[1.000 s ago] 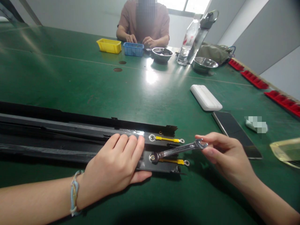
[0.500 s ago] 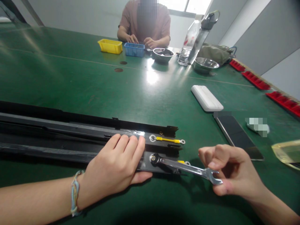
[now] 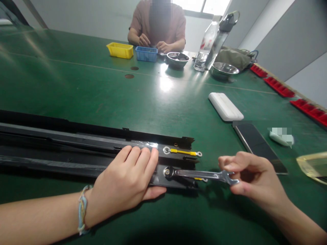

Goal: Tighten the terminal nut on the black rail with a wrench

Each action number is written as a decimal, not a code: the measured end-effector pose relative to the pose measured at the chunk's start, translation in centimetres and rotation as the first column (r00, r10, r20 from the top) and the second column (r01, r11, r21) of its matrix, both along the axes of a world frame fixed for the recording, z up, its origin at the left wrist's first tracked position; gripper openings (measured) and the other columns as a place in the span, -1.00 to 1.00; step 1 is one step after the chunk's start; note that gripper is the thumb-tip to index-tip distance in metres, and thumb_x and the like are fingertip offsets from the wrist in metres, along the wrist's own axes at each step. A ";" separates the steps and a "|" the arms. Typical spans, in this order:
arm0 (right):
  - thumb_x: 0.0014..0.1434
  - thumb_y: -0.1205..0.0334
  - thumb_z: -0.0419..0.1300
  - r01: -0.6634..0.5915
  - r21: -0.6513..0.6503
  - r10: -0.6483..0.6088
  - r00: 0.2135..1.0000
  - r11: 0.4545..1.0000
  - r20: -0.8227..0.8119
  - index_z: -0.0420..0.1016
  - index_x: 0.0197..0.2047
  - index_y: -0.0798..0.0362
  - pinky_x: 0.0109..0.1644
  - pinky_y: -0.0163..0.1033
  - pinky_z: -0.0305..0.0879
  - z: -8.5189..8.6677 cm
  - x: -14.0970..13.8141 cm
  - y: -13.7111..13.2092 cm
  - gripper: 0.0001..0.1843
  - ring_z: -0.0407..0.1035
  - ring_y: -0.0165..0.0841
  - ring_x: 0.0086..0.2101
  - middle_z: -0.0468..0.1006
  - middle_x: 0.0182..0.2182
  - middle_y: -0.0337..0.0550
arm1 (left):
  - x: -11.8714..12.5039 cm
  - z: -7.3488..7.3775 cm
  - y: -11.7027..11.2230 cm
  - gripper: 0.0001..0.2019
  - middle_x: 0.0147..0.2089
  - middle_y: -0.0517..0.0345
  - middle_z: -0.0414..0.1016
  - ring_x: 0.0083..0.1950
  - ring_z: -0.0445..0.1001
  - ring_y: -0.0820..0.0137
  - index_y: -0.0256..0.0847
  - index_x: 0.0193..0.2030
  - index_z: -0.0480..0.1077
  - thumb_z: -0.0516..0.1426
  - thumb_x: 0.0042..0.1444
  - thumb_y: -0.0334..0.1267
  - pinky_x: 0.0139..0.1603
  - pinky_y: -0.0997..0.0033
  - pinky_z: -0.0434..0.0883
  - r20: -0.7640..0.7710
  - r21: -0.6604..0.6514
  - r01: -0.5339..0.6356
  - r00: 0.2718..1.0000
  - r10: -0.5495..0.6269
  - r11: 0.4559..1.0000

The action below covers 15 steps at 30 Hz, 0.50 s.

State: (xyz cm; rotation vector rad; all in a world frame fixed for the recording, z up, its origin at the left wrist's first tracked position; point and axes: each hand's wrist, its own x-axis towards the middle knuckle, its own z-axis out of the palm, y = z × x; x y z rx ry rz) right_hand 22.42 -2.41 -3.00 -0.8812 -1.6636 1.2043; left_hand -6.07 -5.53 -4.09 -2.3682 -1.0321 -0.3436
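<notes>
A long black metal rail [image 3: 76,146] lies across the green table [image 3: 153,98]. My left hand [image 3: 125,180] rests flat on the rail's right end, fingers together, pressing it down. Two yellow-sleeved ground wires [image 3: 182,152] with ring terminals sit at that end. A silver combination wrench [image 3: 201,175] has its ring end on a bolt [image 3: 167,172] on the rail. My right hand [image 3: 251,182] pinches the wrench's open-jaw end between thumb and fingers.
A white power bank [image 3: 225,106] and a dark phone [image 3: 258,144] lie to the right. Red bins [image 3: 278,89] line the right edge. Across the table a person sits behind yellow [image 3: 120,50] and blue trays [image 3: 146,53], steel bowls [image 3: 177,59] and a water bottle [image 3: 208,39].
My right hand swung the wrench handle toward me around the bolt, then back up partway. The left hand and the rail stayed put.
</notes>
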 end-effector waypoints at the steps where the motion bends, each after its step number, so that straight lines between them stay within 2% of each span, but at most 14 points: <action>1: -0.09 0.06 0.49 0.049 0.002 -0.049 0.998 0.999 0.031 0.63 -0.38 -0.10 -0.45 -0.28 0.28 0.1 0.0 0.0 -0.80 0.19 -0.47 -0.64 0.33 -0.69 -0.37 | 0.0 0.0 0.0 -0.30 -0.31 -0.12 0.49 -0.32 0.38 0.18 -0.53 -0.04 0.45 -0.12 0.26 0.18 -0.27 0.20 0.29 0.000 0.001 0.002 1.000 -0.002 1.000; 4: -0.08 0.06 0.48 0.140 -0.008 -0.139 0.987 0.990 0.081 0.65 -0.39 -0.11 -0.50 -0.31 0.30 0.2 -0.1 0.2 -0.82 0.24 -0.45 -0.64 0.35 -0.67 -0.33 | -0.1 0.1 -0.1 -0.31 -0.31 -0.12 0.49 -0.32 0.39 0.17 -0.53 -0.04 0.45 -0.12 0.26 0.18 -0.27 0.19 0.30 -0.003 0.002 0.007 1.000 -0.007 1.000; 8: -0.04 0.09 0.46 0.164 -0.043 -0.161 0.984 0.985 0.078 0.64 -0.38 -0.07 -0.70 -0.36 0.08 0.0 -0.5 0.5 -0.83 0.19 -0.48 -0.69 0.47 -0.60 -0.25 | -0.3 0.0 -0.1 -0.31 -0.31 -0.12 0.48 -0.32 0.38 0.19 -0.52 -0.04 0.45 -0.14 0.27 0.18 -0.27 0.19 0.29 -0.002 -0.005 -0.003 1.000 0.003 1.000; 15: 0.01 0.11 0.42 0.216 -0.081 -0.209 0.974 0.973 0.087 0.65 -0.34 -0.05 -0.70 -0.35 0.02 -0.4 -1.0 0.6 -0.85 0.12 -0.51 -0.72 0.37 -0.67 -0.32 | -0.7 0.0 0.0 -0.32 -0.31 -0.12 0.49 -0.31 0.38 0.20 -0.50 -0.04 0.45 -0.14 0.27 0.18 -0.29 0.21 0.28 -0.003 0.000 -0.014 1.000 0.014 1.000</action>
